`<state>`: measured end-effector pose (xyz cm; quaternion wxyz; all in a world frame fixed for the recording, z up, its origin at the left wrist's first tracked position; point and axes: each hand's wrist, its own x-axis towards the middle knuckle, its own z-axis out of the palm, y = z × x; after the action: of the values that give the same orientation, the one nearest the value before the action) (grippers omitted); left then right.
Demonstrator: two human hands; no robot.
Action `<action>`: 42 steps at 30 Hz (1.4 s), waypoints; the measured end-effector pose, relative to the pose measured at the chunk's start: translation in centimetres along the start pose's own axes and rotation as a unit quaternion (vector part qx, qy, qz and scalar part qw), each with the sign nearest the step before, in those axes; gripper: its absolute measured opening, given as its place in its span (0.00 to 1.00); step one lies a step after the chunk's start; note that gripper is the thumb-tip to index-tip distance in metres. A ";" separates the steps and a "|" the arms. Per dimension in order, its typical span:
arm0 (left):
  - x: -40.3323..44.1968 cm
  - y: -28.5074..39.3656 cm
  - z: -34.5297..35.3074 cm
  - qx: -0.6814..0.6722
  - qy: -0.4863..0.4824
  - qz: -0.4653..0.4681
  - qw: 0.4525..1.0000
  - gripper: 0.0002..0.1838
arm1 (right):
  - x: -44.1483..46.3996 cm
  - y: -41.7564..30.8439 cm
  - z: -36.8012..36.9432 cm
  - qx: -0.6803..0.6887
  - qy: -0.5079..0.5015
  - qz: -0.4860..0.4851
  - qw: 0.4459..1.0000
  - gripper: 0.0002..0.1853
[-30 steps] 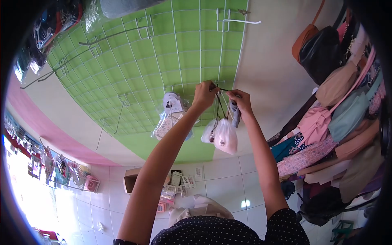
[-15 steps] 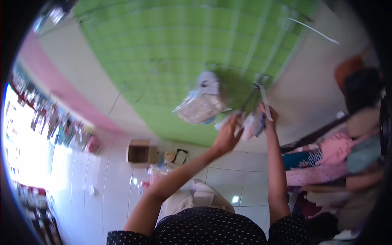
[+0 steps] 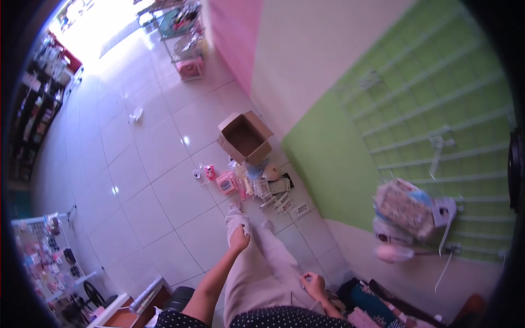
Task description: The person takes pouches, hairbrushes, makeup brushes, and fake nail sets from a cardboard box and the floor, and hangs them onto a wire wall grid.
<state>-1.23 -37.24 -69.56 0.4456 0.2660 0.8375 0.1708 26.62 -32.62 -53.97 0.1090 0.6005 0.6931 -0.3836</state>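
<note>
My left hand (image 3: pixel 239 239) is closed at the light trouser leg (image 3: pixel 252 273), its fingers bunched on the cloth near the knee. Lower right, my right hand (image 3: pixel 313 286) is held beside the other thigh with curled fingers; whatever is in them is too small to make out. On the floor ahead lie packaged goods: a pink box (image 3: pixel 226 183), a small pink figure (image 3: pixel 209 172) and several printed packets (image 3: pixel 283 203). Behind them an open cardboard box (image 3: pixel 244 136) stands against the wall.
To the right, a white wire grid (image 3: pixel 415 109) covers the green wall. Bagged items (image 3: pixel 407 210) and a pink item (image 3: pixel 394 252) hang from its hooks. Folded clothes (image 3: pixel 372 300) lie low right. Shelves (image 3: pixel 41 109) line the left; a drawer unit (image 3: pixel 128 306) stands lower left.
My view has swung left and down toward the floor. Both hands have left the hanging items on the grid and come down beside my legs; a pink item now hangs on the lower hook.
</note>
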 end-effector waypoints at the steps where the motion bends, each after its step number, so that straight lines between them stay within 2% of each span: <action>1: 1.3 -0.7 0.6 -0.023 -0.001 0.001 1.000 0.23 | -0.2 -0.1 0.4 -0.010 0.009 0.006 1.000 0.11; 3: 3.9 -1.2 1.3 -0.047 -0.017 -0.009 0.999 0.21 | -0.5 -1.4 0.7 -0.039 -0.020 0.008 0.999 0.12; 5: 8.8 -2.6 3.1 -0.105 -0.025 -0.031 0.994 0.20 | 0.0 -0.7 2.5 -0.019 -0.001 -0.032 0.999 0.11; 9: 18.3 -3.3 5.7 -0.118 -0.006 -0.085 0.989 0.20 | 1.0 -4.5 4.1 -0.098 -0.049 0.005 0.994 0.08; 12: 25.3 -2.0 7.6 -0.183 -0.017 -0.072 0.980 0.21 | 2.8 -5.6 6.0 -0.091 0.105 -0.100 0.985 0.16; 13: 27.2 -1.3 8.3 -0.219 -0.024 -0.071 0.973 0.23 | 3.2 -6.0 6.2 -0.102 0.050 0.004 0.994 0.15; 14: 29.3 -1.3 10.1 -0.220 -0.035 -0.067 0.973 0.23 | 3.9 -5.8 6.7 -0.105 0.055 0.014 0.993 0.15; 16: 33.0 -1.7 14.1 -0.348 -0.046 -0.131 0.927 0.26 | 5.4 -5.1 8.0 -0.060 0.093 -0.005 0.994 0.15; 17: 34.7 -1.8 16.1 -0.349 -0.030 -0.120 0.929 0.30 | 6.2 -4.6 8.6 -0.036 0.110 -0.017 0.993 0.16; 18: 36.1 -2.0 18.0 -0.348 -0.036 -0.122 0.929 0.30 | 6.9 -4.1 9.1 -0.038 0.110 -0.011 0.993 0.16; 20: 37.8 -0.9 18.9 -0.449 -0.060 -0.238 0.859 0.33 | 8.1 -2.9 9.6 -0.033 0.112 0.000 0.993 0.15; 21: 39.1 -1.1 20.0 -0.463 -0.107 -0.269 0.837 0.31 | 8.1 -0.5 10.2 -0.055 0.082 0.009 0.995 0.13; 25: 40.2 0.3 21.9 -0.516 -0.095 -0.281 0.804 0.26 | 9.9 0.7 11.1 -0.061 0.114 -0.014 0.992 0.13; 27: 40.2 0.1 22.4 -0.418 0.013 -0.161 0.894 0.25 | 10.3 0.2 10.4 -0.065 0.131 -0.039 0.989 0.13; 28: 39.7 0.2 22.6 -0.420 0.015 -0.164 0.893 0.25 | 10.2 -0.5 10.0 -0.067 0.128 -0.041 0.989 0.13; 30: 36.0 2.0 19.9 -0.347 0.148 -0.045 0.925 0.22 | 9.8 -3.5 8.9 0.027 0.152 0.029 0.988 0.13; 31: 33.6 2.8 18.4 -0.332 0.185 0.013 0.925 0.21 | 8.4 -2.5 8.4 -0.007 0.115 0.060 0.992 0.12; 32: 30.9 3.4 16.8 -0.314 0.223 0.074 0.920 0.20 | 7.1 -1.2 8.3 -0.005 0.110 0.051 0.993 0.12; 34: 25.8 3.9 13.4 -0.285 0.209 0.162 0.921 0.23 | 5.1 0.1 8.3 0.072 0.104 0.082 0.988 0.11; 35: 23.2 4.2 11.7 -0.321 0.186 0.178 0.911 0.25 | 5.4 -1.8 6.9 0.089 0.064 0.085 0.990 0.11; 36: 20.7 4.8 9.8 -0.355 0.164 0.197 0.899 0.26 | 4.9 -1.8 6.3 0.098 0.069 0.069 0.990 0.11; 38: 14.8 6.8 5.0 -0.372 0.122 0.220 0.893 0.29 | 4.3 1.1 6.7 0.255 0.047 0.185 0.948 0.09; 39: 11.4 8.0 2.6 -0.388 0.086 0.232 0.888 0.30 | 3.9 10.6 11.5 0.400 0.118 0.253 0.873 0.08; 40: 8.1 9.3 0.2 -0.400 0.047 0.247 0.881 0.31 | 6.8 -1.4 3.5 0.567 0.025 0.445 0.693 0.06; 41: 4.8 10.7 -1.7 -0.410 0.020 0.253 0.876 0.32 | 7.5 -2.7 1.8 0.659 -0.042 0.385 0.645 0.08; 42: 1.6 12.3 -3.2 -0.417 -0.018 0.263 0.870 0.33 | 8.3 -5.3 1.0 0.672 0.022 0.288 0.682 0.07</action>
<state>-1.00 -26.62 -62.43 0.4683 0.2691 0.5797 0.6101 19.37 -26.95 -57.64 -0.2335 0.6908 0.0443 -0.6829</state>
